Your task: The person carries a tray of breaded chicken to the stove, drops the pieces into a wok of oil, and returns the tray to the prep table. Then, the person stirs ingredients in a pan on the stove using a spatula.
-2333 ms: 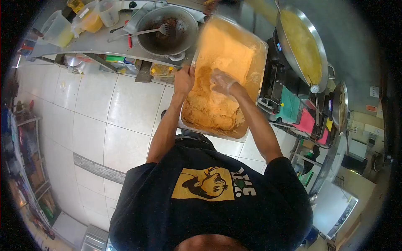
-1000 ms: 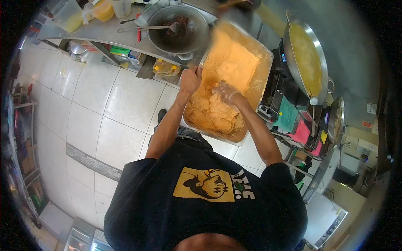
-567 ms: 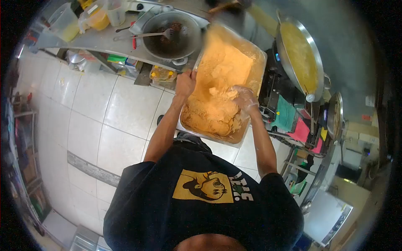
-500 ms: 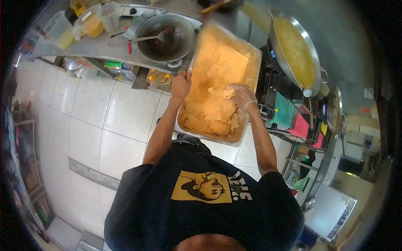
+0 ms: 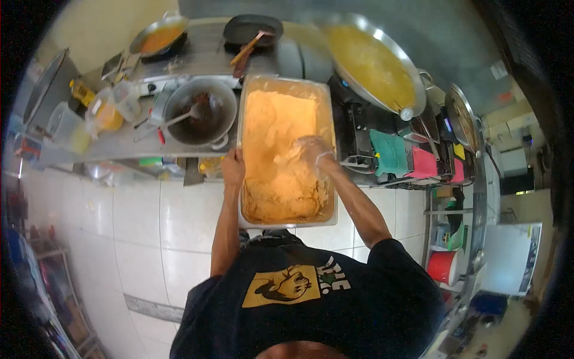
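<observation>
A deep metal tray (image 5: 288,225) holds orange breading flour (image 5: 281,116), heaped smooth at the far end and clumpier near me. My left hand (image 5: 233,167) has its fingers closed over the tray's left rim. Inside the tray is my right hand (image 5: 315,151), in a clear plastic glove dusted with flour. Its fingers are smeared by motion, so their grip does not show. Just left of them lies a coated lump (image 5: 288,154) on the flour; what is under the coating is hidden.
A large wok of yellow oil (image 5: 376,69) stands at the back right. Left of the tray sits a dark wok (image 5: 200,113) with a ladle in it. A frying pan (image 5: 252,31) is behind. Green cloth (image 5: 390,152) and pink cloth (image 5: 424,163) hang on the right.
My view has turned and now takes in more of the back counter. My right hand has moved inward over the flour. My left hand stays on the tray rim.
</observation>
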`<state>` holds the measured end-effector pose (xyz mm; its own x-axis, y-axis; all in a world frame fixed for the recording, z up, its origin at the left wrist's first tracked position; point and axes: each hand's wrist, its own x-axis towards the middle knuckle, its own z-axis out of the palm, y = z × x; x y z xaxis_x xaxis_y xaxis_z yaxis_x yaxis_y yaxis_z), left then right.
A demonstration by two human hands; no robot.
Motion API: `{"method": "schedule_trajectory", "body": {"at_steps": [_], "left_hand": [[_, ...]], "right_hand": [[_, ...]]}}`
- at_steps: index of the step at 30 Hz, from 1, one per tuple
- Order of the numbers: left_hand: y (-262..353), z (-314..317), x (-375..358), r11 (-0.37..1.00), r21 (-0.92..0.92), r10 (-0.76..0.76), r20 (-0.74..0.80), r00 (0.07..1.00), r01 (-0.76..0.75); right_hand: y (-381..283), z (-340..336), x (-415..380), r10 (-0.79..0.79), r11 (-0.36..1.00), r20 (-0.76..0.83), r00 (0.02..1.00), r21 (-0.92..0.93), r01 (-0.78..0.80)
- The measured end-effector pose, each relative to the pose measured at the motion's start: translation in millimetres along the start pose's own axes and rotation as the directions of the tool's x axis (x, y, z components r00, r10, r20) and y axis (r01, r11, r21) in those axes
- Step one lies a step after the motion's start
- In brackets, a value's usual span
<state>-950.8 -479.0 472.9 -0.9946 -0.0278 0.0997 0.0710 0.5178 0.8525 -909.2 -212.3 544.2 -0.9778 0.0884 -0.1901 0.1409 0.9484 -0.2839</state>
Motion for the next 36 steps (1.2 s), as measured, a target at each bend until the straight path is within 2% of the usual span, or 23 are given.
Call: {"method": "schedule_trajectory", "body": {"at_steps": [2,3,5,6,7,8,9,11,13,14,16,17,18,19,20,21,26,27,30,32,33,34,36], "left_hand": [[5.7,-2.7,0.1,1.0,-0.001,-0.001,-0.001,1.0,0.001],[7.8,-4.4,-0.6,1.0,-0.024,-0.003,0.004,1.0,0.003],[10.6,-7.4,-1.7,0.999,-0.043,0.013,0.01,1.0,-0.012],[13.0,-7.9,-2.1,1.0,-0.028,0.012,0.008,1.0,-0.012],[14.6,-8.9,-1.3,1.0,-0.014,0.012,0.005,1.0,-0.012],[11.1,-8.2,-0.7,0.999,-0.012,0.034,0.005,0.999,-0.034],[4.3,-4.7,0.3,0.997,-0.032,0.07,0.012,0.997,-0.07],[2.1,-4.1,1.3,0.991,-0.052,0.122,0.017,0.992,-0.121],[8.0,-5.3,-0.5,0.997,-0.07,0.018,0.048,0.999,-0.015],[9.1,-6.2,-1.1,0.997,-0.068,0.028,0.042,0.999,-0.025],[11.3,-7.0,-1.1,0.992,-0.124,-0.018,0.078,0.997,0.027],[12.8,-5.9,-2.5,0.996,-0.089,0.014,0.031,0.999,-0.011],[19.6,-7.8,-3.8,0.996,-0.087,0.02,0.018,1.0,-0.018],[30.0,-12.8,-5.9,0.999,-0.051,0.014,0.003,1.0,-0.014],[36.3,-15.6,-6.2,1.0,-0.017,0.009,-0.013,1.0,-0.009],[36.5,-15.8,-6.8,1.0,-0.019,0.012,-0.027,1.0,-0.013],[27.8,-10.7,-8.8,0.982,-0.068,-0.175,0.048,0.983,0.178],[9.4,-3.4,-8.3,0.976,-0.125,-0.171,0.047,0.984,0.176],[3.6,-1.9,-7.7,0.991,-0.072,-0.109,0.014,0.994,0.11],[-10.2,3.6,-7.4,0.981,-0.125,-0.144,0.039,0.989,0.148],[11.5,-6.4,-4.9,0.985,0.0,-0.173,0.084,0.981,0.173],[26.3,-11.0,-4.6,0.989,0.036,-0.144,0.054,0.988,0.142],[12.1,-8.8,-4.6,0.987,0.094,-0.138,0.077,0.987,0.13]], "right_hand": [[-26.4,-39.1,-24.2,-0.048,0.989,0.129,0.99,0.141,0.03],[-34.2,-64.3,-31.4,-0.067,0.99,0.112,0.991,0.135,0.051],[-21.5,-109.3,-32.4,-0.184,0.97,0.11,0.977,-0.139,0.198],[-30.6,-153.3,-38.3,-0.102,0.994,0.079,0.992,-0.027,0.104],[-5.5,-178.5,-29.5,-0.056,0.975,0.086,0.995,0.219,0.036],[-10.0,-218.7,-35.3,-0.067,0.982,-0.022,0.998,0.177,0.069],[-6.8,-261.2,-33.9,-0.045,0.946,0.043,0.998,0.323,0.029],[-2.2,-329.8,-33.9,0.057,0.909,-0.053,0.997,0.415,-0.03],[37.7,-367.5,-1.3,0.052,0.918,-0.205,0.977,0.396,0.035],[44.4,-380.5,9.3,0.048,0.916,-0.215,0.975,0.399,0.043],[55.6,-406.3,30.7,0.269,0.963,-0.228,0.936,0.063,-0.261],[75.4,-408.9,52.9,0.259,0.966,-0.236,0.936,0.068,-0.251],[112.7,-398.8,88.0,0.27,0.905,-0.204,0.941,-0.28,-0.32],[150.3,-388.7,123.0,0.279,0.734,-0.172,0.945,-0.596,-0.326],[178.8,-378.8,147.4,0.293,0.692,-0.178,0.939,-0.639,-0.337],[199.1,-365.2,163.7,0.304,0.71,-0.186,0.934,-0.609,-0.352],[267.8,-326.2,219.5,0.311,0.783,-0.266,0.912,-0.473,-0.405],[275.6,-329.3,224.1,0.306,0.79,-0.288,0.907,-0.455,-0.411],[287.9,-350.8,234.2,0.255,0.82,-0.415,0.874,-0.387,-0.423],[286.5,-361.8,234.7,0.166,0.851,-0.525,0.835,-0.352,-0.39],[258.6,-364.6,221.5,0.131,0.865,-0.579,0.805,-0.329,-0.378],[223.0,-359.3,204.5,0.058,0.898,-0.608,0.792,-0.315,-0.308],[148.3,-317.7,163.1,-0.084,0.967,-0.573,0.815,-0.244,-0.071]]}}
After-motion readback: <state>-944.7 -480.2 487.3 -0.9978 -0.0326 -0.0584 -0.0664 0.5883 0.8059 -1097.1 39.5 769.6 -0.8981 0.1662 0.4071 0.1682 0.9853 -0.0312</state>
